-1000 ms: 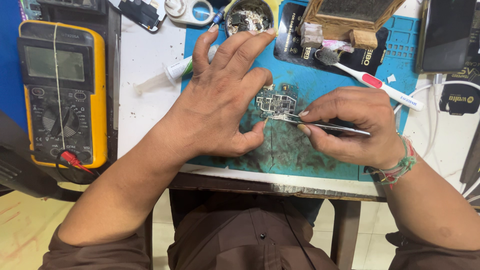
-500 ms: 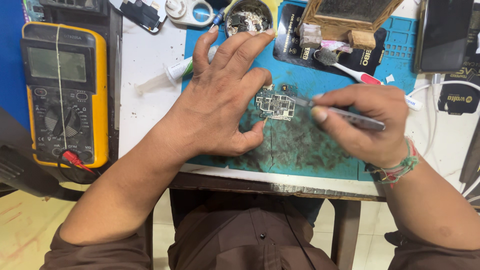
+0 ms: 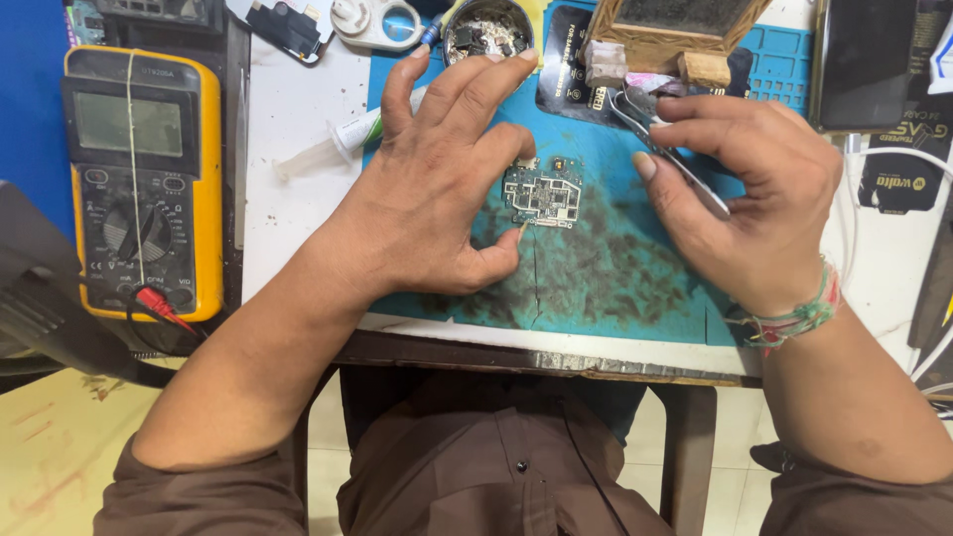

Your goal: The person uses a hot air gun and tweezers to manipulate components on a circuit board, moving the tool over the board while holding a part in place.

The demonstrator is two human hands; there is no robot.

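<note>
My left hand (image 3: 447,189) splayed, pinning board (image 3: 542,195) mid-mat (image 3: 615,288); right hand (image 3: 740,194) pinching tweezers (image 3: 667,151). Slip could gouge board.

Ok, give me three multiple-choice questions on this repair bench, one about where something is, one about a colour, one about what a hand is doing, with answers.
1. Where does the circuit board lie?
A. on the blue mat
B. on the multimeter
C. in the round dish

2. What colour is the multimeter's casing?
A. red
B. yellow
C. green

3. What does the right hand hold?
A. nothing
B. a syringe
C. metal tweezers

Answers: 1 A, the board rests on the mat by the left hand. 2 B, its rim is yellow. 3 C, the fingers pinch the tweezers above the mat.
</note>
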